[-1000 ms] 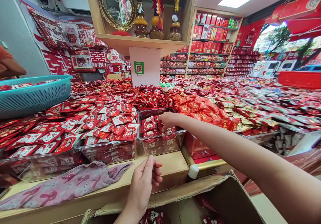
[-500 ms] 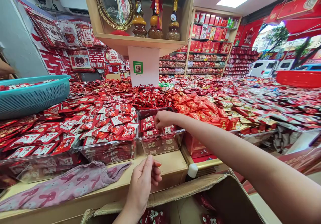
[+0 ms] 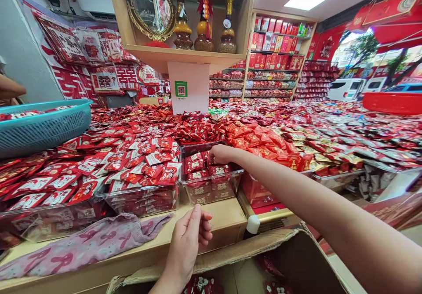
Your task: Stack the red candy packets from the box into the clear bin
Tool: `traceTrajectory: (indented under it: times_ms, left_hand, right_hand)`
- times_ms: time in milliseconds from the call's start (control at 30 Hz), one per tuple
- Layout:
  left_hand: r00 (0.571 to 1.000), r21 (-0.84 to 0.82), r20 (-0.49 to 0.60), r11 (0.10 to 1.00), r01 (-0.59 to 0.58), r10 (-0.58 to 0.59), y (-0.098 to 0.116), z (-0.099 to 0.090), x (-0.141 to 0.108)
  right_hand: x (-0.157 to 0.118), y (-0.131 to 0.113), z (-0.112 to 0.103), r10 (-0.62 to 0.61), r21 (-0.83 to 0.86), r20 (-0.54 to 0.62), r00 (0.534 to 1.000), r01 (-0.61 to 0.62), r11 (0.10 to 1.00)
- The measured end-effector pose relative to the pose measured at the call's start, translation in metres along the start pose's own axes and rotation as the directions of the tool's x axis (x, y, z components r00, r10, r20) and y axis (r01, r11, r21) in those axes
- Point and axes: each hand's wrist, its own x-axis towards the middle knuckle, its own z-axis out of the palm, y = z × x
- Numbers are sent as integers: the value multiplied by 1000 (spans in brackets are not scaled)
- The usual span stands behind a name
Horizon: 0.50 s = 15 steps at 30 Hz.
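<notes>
My right hand (image 3: 221, 154) reaches into a clear plastic bin (image 3: 211, 180), its fingers curled downward and closed. Its fingertips are at the small red packets (image 3: 195, 163) with white double-happiness marks, which stand in rows there. What they pinch, if anything, is hidden. My left hand (image 3: 189, 237) hangs in front of the bin, above the near edge of an open cardboard box (image 3: 253, 252). Its thumb points up and its fingers are loosely bent, with nothing seen in them. Inside the box lie more red packets (image 3: 201, 284), partly covered by my left forearm.
Bins heaped with red-and-white packets (image 3: 145, 162) stand left, orange-red packets (image 3: 263, 140) right. A pink cloth (image 3: 85, 245) lies on the counter ledge. At far left is a teal basket (image 3: 42, 127), with another person's arm (image 3: 11, 87) behind it. A cabinet (image 3: 184, 56) overhangs the packets.
My right hand has shifted slightly right within the bin, showing more of the packets at its left. My left hand stays put. The other person's arm reaches a little further into view.
</notes>
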Motion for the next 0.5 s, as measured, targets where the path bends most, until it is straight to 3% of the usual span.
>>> traceTrajectory:
  times_ms: [200,267,333,400,433,467,500]
  left_hand:
    - [1000,2,0,1000,-3,3,0,-1,1]
    - [1000,-6,-8,1000,-4,4,0,-1,2]
    - [1000,-18,-27,1000,-5,5,0,-1,3]
    - [999,-32,-40,999,-2,1,0,-1,3]
    - [999,-36,-43,999,-3,2,1,-1,3]
    - [999,-36,-41,999,-6,5,1,-1,4]
    - [999,-32,-35,999,-9,8,2,-1,3]
  right_hand:
    - [-10,-2,-10,40,31,-140,989,-36,999]
    - [-28,-12,-20,61,41,-216,974,-54,998]
    - [-57,-28,-24,0,116,-225,974,26,993]
    - [-95,-47,-15,-201,295,-62,978,210,932]
    - [-114,-57,-5,-332,366,123,935,268,891]
    - [-132,-68,9,-335,372,273,902,222,901]
    - [-148,-78,25,-326,361,334,884,199,911]
